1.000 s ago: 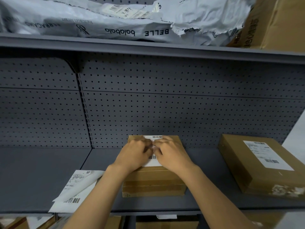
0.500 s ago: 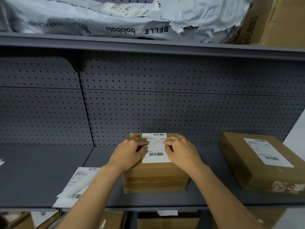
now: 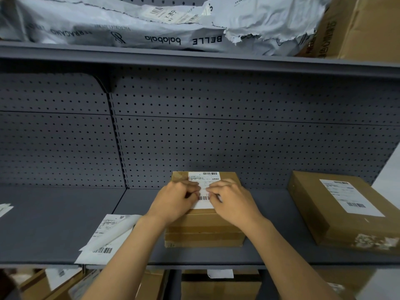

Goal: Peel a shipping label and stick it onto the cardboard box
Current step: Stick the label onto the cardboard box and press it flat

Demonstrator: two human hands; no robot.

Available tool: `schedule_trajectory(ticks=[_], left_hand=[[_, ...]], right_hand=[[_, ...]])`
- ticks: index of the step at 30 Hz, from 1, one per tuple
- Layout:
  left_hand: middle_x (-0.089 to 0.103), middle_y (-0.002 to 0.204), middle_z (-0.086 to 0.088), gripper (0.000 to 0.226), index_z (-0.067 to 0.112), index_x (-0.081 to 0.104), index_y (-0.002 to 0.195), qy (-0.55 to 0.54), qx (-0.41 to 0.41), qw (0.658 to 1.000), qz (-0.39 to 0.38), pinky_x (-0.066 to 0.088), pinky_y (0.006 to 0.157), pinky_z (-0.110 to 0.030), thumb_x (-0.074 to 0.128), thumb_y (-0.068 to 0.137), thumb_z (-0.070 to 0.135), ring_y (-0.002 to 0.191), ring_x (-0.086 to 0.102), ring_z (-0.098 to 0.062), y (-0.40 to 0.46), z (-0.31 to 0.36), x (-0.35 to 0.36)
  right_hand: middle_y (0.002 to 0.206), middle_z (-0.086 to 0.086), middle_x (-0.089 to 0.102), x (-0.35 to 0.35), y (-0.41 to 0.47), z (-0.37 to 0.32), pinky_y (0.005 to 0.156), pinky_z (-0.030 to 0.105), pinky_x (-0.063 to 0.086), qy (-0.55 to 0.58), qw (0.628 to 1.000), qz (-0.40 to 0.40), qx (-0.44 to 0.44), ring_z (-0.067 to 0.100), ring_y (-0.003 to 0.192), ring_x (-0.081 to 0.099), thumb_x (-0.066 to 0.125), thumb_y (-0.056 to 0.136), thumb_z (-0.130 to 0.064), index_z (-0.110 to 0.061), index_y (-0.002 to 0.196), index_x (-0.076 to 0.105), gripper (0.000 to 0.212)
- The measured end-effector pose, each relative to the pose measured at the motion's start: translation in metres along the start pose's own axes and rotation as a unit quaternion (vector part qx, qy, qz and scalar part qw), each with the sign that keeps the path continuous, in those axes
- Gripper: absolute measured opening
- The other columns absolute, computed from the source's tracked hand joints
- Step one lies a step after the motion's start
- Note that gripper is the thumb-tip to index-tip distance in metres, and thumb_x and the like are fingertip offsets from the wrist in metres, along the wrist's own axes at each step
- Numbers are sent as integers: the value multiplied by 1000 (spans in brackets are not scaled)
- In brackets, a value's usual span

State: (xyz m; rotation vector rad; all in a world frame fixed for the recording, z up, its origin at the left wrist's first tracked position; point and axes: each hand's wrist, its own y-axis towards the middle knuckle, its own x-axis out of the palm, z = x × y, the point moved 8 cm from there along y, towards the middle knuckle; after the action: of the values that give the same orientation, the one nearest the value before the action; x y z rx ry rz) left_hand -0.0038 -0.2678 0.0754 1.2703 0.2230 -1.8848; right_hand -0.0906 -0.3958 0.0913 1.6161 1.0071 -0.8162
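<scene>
A small brown cardboard box stands on the grey shelf in the middle. A white shipping label with barcodes lies flat on its top. My left hand and my right hand both rest on the label, fingertips pointing inward and almost meeting over its middle. They press down on the paper and hold nothing. The hands cover the label's left and right edges.
Loose label sheets and backing paper lie left of the box near the shelf edge. A larger labelled cardboard box stands at the right. Grey plastic mailer bags fill the shelf above. More boxes sit below.
My hands had slid apart over the label half a second ago; now they have come back toward its middle, still pressing on it. The box has not moved.
</scene>
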Motion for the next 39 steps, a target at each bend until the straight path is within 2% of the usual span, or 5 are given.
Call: schedule_trajectory(ticks=[4, 13, 20, 26, 39], left_hand=[[66, 137, 18, 31, 30, 75, 124, -2, -3, 1000, 1, 41, 116, -37, 58, 99, 37, 146, 41, -4, -2, -9, -1], [65, 138, 20, 31, 33, 74, 125, 4, 1, 1000, 13, 44, 114, -37, 56, 100, 38, 146, 41, -4, -7, -1, -5], [77, 119, 8, 27, 32, 79, 107, 4, 10, 1000, -3, 55, 94, -39, 55, 98, 36, 116, 66, -19, -7, 15, -2], [65, 140, 15, 30, 37, 74, 124, -5, 4, 1000, -11, 46, 108, -29, 59, 98, 35, 135, 55, -10, -12, 6, 0], [67, 133, 22, 25, 36, 78, 117, -21, -7, 1000, 17, 46, 113, -36, 62, 98, 39, 136, 52, -1, -21, -13, -12]], right_hand=[[123, -18, 69, -7, -6, 16, 85, 27, 50, -15, 999, 7, 29, 9, 118, 54, 50, 98, -29, -27, 117, 75, 31], [122, -14, 70, -10, -7, 19, 86, 27, 51, -2, 999, 18, 31, 11, 116, 55, 51, 98, -27, -24, 118, 75, 31], [133, -8, 66, 3, -11, -16, 99, 32, 50, 21, 999, -7, -32, 12, 124, 53, 48, 98, -32, -20, 129, 67, 38], [135, -13, 64, 0, -18, -11, 105, 29, 45, 16, 1000, 0, -16, 8, 128, 51, 46, 102, -37, -27, 129, 68, 37], [131, -15, 67, -17, -30, 23, 90, 29, 51, -2, 1000, 19, 20, 5, 122, 52, 49, 101, -35, -29, 122, 73, 33]])
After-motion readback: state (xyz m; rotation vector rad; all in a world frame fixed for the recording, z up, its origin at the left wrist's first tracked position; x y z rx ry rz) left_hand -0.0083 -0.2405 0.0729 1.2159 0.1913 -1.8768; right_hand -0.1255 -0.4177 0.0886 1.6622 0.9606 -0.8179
